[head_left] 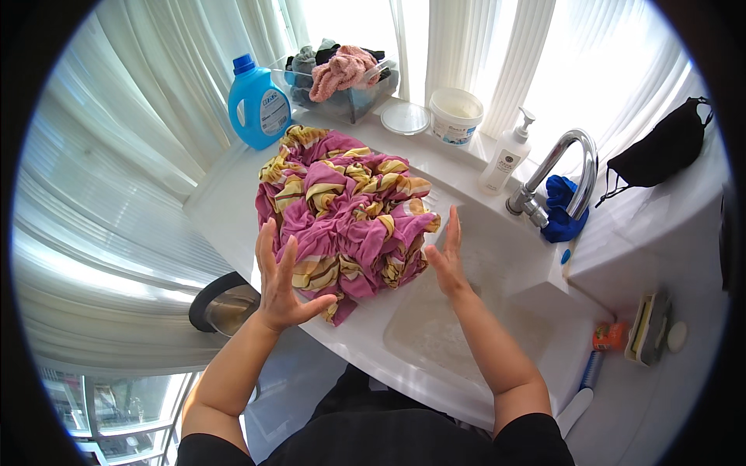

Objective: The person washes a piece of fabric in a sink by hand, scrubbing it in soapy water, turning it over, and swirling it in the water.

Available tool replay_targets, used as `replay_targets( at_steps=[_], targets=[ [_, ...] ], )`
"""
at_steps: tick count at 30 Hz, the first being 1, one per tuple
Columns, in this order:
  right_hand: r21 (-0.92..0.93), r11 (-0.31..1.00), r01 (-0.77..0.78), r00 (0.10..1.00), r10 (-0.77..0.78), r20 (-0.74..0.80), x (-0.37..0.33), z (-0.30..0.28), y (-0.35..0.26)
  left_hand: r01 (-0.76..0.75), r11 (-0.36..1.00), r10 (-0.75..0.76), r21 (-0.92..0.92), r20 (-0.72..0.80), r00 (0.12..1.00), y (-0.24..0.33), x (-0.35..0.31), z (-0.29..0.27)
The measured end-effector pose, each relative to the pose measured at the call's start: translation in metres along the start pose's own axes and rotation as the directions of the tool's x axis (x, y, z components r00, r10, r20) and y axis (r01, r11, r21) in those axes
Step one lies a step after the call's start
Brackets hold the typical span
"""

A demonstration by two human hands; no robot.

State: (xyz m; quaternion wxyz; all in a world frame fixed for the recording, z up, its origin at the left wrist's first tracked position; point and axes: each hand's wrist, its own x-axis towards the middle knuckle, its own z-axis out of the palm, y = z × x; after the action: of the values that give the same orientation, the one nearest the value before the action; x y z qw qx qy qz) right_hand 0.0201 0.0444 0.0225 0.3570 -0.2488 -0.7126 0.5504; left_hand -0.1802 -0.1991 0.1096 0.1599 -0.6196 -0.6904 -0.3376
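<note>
Holding left hand (280, 289) and right hand (448, 262) open, fingers extended, on either side of the near part of a bunched pink-and-yellow patterned cloth (353, 206), heaped on a white countertop (229, 194) between and beyond them. Cannot tell whether touching it. Seen below the right hand: a sink basin (501, 233); farther right, a chrome gooseneck faucet (530, 200); beyond the left hand, a blue detergent jug (250, 105).

And here's the left hand (281, 295), fingers (266, 247) spread and pointing away from the body, thumb (317, 307) jutting to their right; opposite, the right hand (449, 270), its thumb left of its fingers, bare forearms (497, 346) slanting in behind both sets of fingers.
</note>
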Motion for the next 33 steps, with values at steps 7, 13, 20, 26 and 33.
replay_targets(
  at_steps=[7, 13, 20, 26, 33],
  targets=[
    [-0.039, 0.998, 0.054, 0.987, -0.047, 0.152, 0.043, 0.031, -0.053, 0.020, 0.990, -0.033, 0.137, 0.092, 0.995, 0.018, 0.000, 0.023],
    [-0.364, 0.836, 0.410, 0.842, -0.500, -0.201, -0.008, 0.019, -0.059, -0.012, 1.000, 0.011, -0.004, -0.091, 0.996, 0.021, 0.016, 0.027],
    [-0.430, 0.814, 0.389, 0.906, -0.423, 0.019, -0.029, 0.049, -0.093, 0.086, 0.990, -0.111, -0.110, -0.241, 0.964, 0.032, -0.016, 0.049],
    [-0.388, 0.800, 0.458, 0.875, -0.482, 0.042, -0.043, 0.045, -0.089, 0.082, 0.989, -0.108, -0.125, -0.226, 0.968, 0.031, -0.026, 0.044],
    [-0.924, 0.364, 0.115, 0.909, 0.337, 0.246, -0.152, -0.059, 0.073, 0.020, 0.982, -0.050, -0.186, -0.156, 0.987, 0.053, -0.039, 0.060]
  ],
)
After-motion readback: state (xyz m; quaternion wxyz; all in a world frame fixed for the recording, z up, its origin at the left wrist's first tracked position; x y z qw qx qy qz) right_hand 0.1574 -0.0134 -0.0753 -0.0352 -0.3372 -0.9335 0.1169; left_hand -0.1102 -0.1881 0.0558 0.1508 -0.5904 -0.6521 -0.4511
